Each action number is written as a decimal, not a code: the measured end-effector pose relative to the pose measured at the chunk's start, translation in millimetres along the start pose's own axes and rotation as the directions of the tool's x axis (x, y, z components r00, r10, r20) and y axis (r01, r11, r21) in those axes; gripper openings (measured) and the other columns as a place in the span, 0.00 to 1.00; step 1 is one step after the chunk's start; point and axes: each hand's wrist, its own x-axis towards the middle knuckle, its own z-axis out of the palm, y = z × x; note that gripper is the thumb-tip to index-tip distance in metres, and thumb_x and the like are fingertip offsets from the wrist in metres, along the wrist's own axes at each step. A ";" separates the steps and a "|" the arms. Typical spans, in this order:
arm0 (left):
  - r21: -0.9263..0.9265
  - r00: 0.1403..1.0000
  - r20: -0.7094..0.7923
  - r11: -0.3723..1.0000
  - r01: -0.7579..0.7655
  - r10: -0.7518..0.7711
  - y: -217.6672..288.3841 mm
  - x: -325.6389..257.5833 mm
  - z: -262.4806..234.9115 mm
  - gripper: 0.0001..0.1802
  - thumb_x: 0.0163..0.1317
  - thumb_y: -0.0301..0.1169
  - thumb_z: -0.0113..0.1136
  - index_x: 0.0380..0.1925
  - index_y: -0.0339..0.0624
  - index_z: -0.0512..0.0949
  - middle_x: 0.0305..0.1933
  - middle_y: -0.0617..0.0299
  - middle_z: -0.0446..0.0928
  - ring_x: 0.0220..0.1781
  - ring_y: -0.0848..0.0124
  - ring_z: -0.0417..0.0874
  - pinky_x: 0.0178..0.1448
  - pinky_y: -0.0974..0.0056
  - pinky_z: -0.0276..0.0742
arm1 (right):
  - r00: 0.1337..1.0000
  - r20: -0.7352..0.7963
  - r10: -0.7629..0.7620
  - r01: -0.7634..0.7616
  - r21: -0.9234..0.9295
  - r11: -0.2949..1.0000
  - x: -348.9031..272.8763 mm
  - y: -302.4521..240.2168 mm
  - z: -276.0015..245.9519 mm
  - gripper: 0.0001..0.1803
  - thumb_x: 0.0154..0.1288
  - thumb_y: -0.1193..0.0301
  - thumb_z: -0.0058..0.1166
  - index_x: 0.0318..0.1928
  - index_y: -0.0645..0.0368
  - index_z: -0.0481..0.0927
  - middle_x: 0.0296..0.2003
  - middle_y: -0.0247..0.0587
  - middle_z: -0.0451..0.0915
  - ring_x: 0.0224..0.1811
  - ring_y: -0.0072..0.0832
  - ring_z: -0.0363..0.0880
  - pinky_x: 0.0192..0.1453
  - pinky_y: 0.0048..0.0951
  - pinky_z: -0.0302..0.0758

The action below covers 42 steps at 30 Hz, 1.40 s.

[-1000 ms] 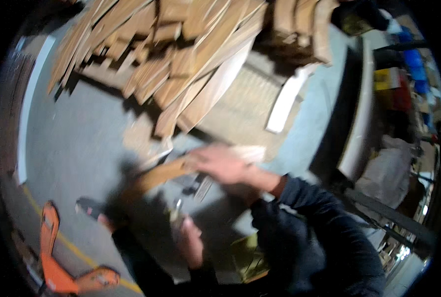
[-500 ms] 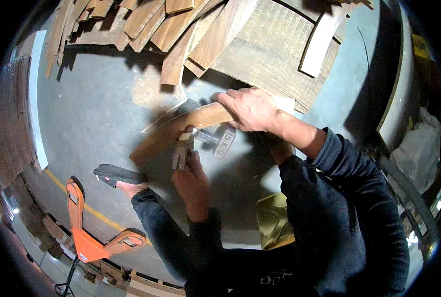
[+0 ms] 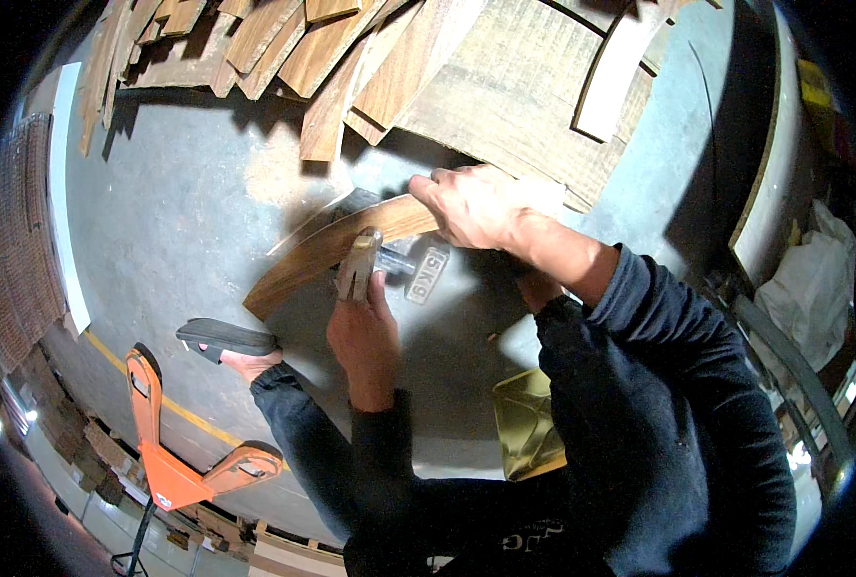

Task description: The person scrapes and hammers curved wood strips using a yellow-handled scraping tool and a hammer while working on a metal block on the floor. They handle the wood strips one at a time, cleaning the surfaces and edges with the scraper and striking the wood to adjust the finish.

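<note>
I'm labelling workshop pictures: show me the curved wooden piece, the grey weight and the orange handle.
Curved wooden piece (image 3: 317,245): head view, on its brown face.
Grey weight (image 3: 428,275): head view, on its block-shaped end.
Orange handle (image 3: 171,480): head view, where its two arms meet.

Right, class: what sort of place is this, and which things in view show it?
Probably a woodworking shop: many cut boards lie piled, a patch of what looks like sawdust marks the floor, and an orange handle suggests a pallet jack.
</note>
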 end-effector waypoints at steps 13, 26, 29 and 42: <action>0.008 0.997 -0.023 0.997 -0.080 0.080 -8.9 3.0 -0.6 0.18 0.67 0.35 0.53 0.52 0.36 0.73 0.43 0.44 0.80 0.42 0.47 0.82 0.41 0.55 0.79 | 1.000 0.007 0.008 -0.008 -0.027 1.000 0.6 -5.7 -4.1 0.15 0.55 0.67 0.53 0.45 0.51 0.74 0.31 0.46 0.81 0.33 0.44 0.83 0.34 0.43 0.79; 0.120 0.997 0.028 0.990 0.072 -0.075 -13.4 2.5 -12.9 0.18 0.66 0.36 0.54 0.52 0.38 0.73 0.47 0.44 0.79 0.43 0.47 0.81 0.42 0.54 0.79 | 1.000 -0.009 -0.002 0.001 -0.024 1.000 5.8 -9.8 -1.4 0.11 0.57 0.67 0.51 0.42 0.51 0.74 0.30 0.47 0.80 0.32 0.45 0.83 0.33 0.44 0.79; 0.011 0.987 -0.122 0.994 -0.109 0.109 -17.0 -5.6 -15.6 0.19 0.65 0.36 0.54 0.53 0.38 0.73 0.47 0.43 0.78 0.44 0.47 0.81 0.43 0.55 0.79 | 0.999 -0.026 -0.022 0.022 -0.032 0.999 4.6 -10.1 -2.9 0.11 0.57 0.67 0.51 0.42 0.51 0.74 0.30 0.47 0.81 0.32 0.45 0.83 0.33 0.44 0.79; -0.639 0.961 -0.214 0.769 -0.004 -0.173 -32.2 -47.4 21.3 0.22 0.64 0.28 0.53 0.58 0.35 0.69 0.50 0.48 0.78 0.49 0.60 0.80 0.53 0.60 0.75 | 0.998 -0.020 -0.061 0.061 0.004 0.998 -2.5 -1.9 -8.6 0.21 0.51 0.64 0.59 0.45 0.54 0.71 0.35 0.45 0.78 0.40 0.43 0.81 0.40 0.43 0.78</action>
